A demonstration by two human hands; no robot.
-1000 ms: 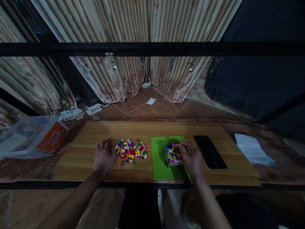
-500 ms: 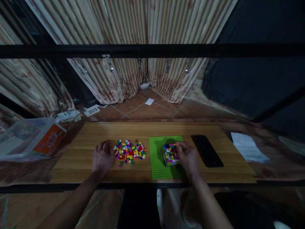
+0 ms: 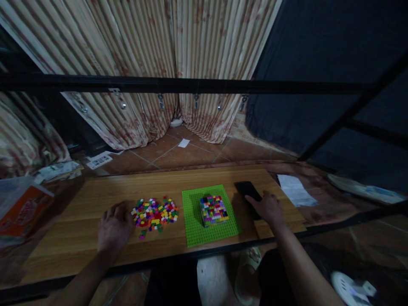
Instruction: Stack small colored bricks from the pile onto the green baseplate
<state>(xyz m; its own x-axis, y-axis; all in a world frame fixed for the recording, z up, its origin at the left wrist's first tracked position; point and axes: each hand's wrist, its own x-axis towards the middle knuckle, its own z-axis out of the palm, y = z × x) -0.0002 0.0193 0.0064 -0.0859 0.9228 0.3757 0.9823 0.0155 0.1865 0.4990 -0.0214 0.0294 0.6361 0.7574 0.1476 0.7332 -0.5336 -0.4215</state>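
My left hand (image 3: pixel 114 227) rests palm down on the table at the left edge of a pile of small coloured toy bricks (image 3: pixel 155 213). Its fingers are loosely bent and slightly apart, with nothing visible in them. At the right, my right hand (image 3: pixel 269 208) is closed on a black smartphone (image 3: pixel 245 188), thumb across its dark face and fingers by its right edge. Between the hands, a block built of many coloured bricks (image 3: pixel 214 210) stands on a green studded baseplate (image 3: pixel 193 231). Neither hand touches that block.
The wooden table (image 3: pixel 153 180) is long and narrow. A clear plastic bin with an orange label (image 3: pixel 24 210) stands off its left end. White paper (image 3: pixel 296 190) lies beyond the right end. A black rail (image 3: pixel 191 85) with hanging clips crosses in front of striped curtains.
My right hand has left the brick block and moved right onto the smartphone. My left hand stays beside the loose bricks. The camera view has turned to the right.
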